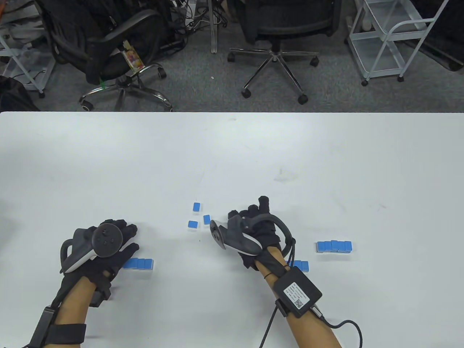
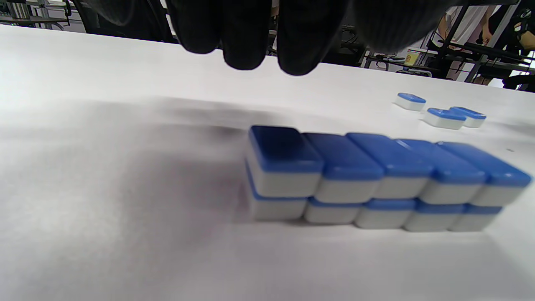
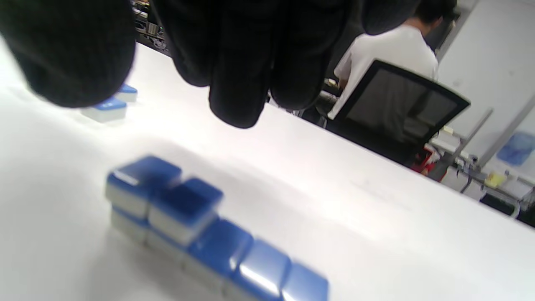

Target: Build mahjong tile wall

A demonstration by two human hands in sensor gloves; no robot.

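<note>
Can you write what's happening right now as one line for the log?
left hand: open above two-layer tile row | right hand: open above half-stacked tile row | loose tiles: three, between hands | far-right tile row: untouched

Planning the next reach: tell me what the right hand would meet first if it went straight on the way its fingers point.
Probably nothing: the right hand points up-table, past the three loose tiles on its left, over bare table. Depth unclear.

Both gloved hands low over the table, holding nothing.

The left hand (image 1: 105, 243) lies palm down, fingers loosely extended forward, forearm angling in from the lower left. The right hand (image 1: 253, 232) is tipped onto its side, fingers loosely bent and pointing away, forearm coming up from the bottom edge.
</note>
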